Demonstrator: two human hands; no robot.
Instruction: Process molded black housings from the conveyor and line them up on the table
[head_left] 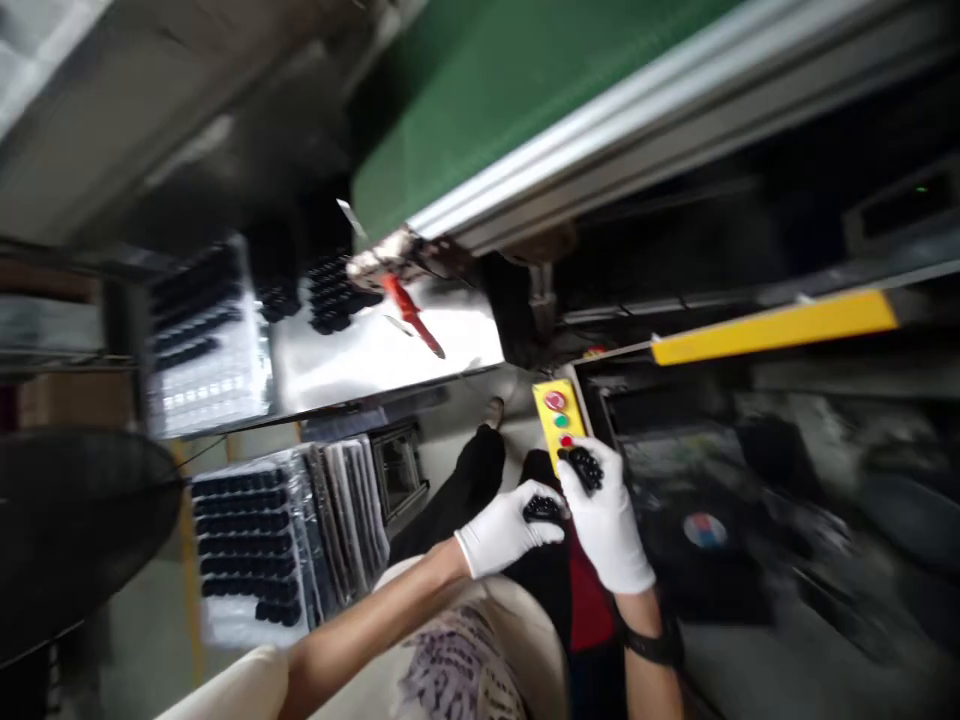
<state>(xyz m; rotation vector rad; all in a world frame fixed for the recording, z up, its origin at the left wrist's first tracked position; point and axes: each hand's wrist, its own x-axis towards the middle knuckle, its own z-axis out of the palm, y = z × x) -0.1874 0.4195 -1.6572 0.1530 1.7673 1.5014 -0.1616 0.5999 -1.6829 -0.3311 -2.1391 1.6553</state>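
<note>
My left hand, in a white glove, is closed round a small black knobbed part. Another black knobbed part sits in the grip of my gloved right hand, whose fingers curl about it. Both hands are close together in front of my body. Just beyond the right hand is a yellow control box with red and green buttons; I cannot tell whether the glove touches it. The exact kind of the black parts does not show.
A green conveyor belt with a metal edge runs across the top. Red-handled pliers lie by its end, over a shiny metal table. Trays of black parts stand at lower left. A yellow bar is at right.
</note>
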